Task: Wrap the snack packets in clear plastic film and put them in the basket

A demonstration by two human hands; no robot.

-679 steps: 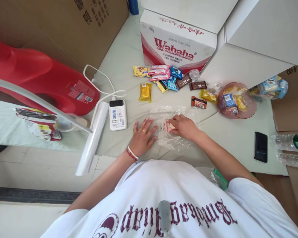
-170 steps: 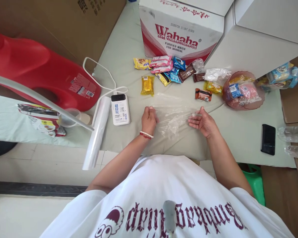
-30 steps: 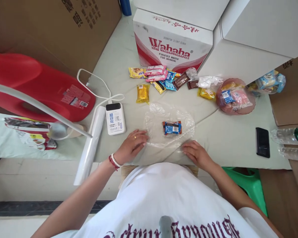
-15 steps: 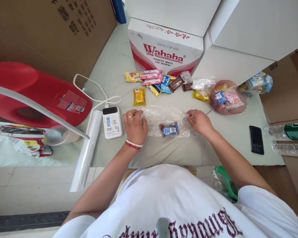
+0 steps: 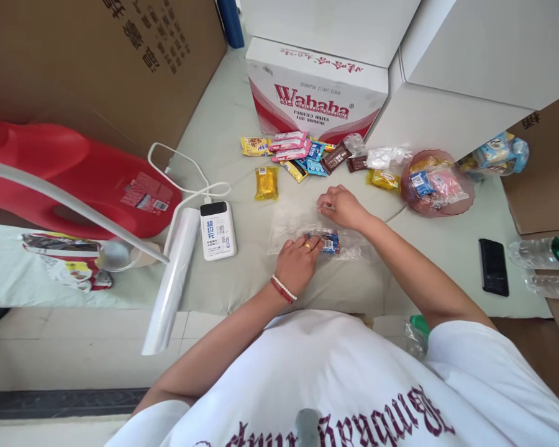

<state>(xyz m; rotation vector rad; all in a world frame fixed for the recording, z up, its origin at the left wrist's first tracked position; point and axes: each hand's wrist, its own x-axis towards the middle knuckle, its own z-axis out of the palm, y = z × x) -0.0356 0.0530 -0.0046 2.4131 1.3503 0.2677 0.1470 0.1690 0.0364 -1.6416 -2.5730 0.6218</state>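
Observation:
A clear plastic sheet [image 5: 289, 222] lies on the pale green cloth [image 5: 223, 130] with a blue and brown snack packet [image 5: 330, 242] folded inside it. My left hand [image 5: 299, 262] presses flat on the near side of the wrapped packet. My right hand [image 5: 342, 206] pinches the far edge of the plastic sheet just beyond the packet.
Loose snack packets [image 5: 302, 156] lie in front of a Wahaha carton [image 5: 317, 93]. A pink bowl [image 5: 436, 186] of snacks sits at right, a roll of cling film [image 5: 172, 279] and a power bank [image 5: 218, 230] at left, a black phone [image 5: 492, 267] far right.
My left hand has come from the sheet's left edge onto the packet. My right hand has moved left along the far edge, folding the plastic over the snack.

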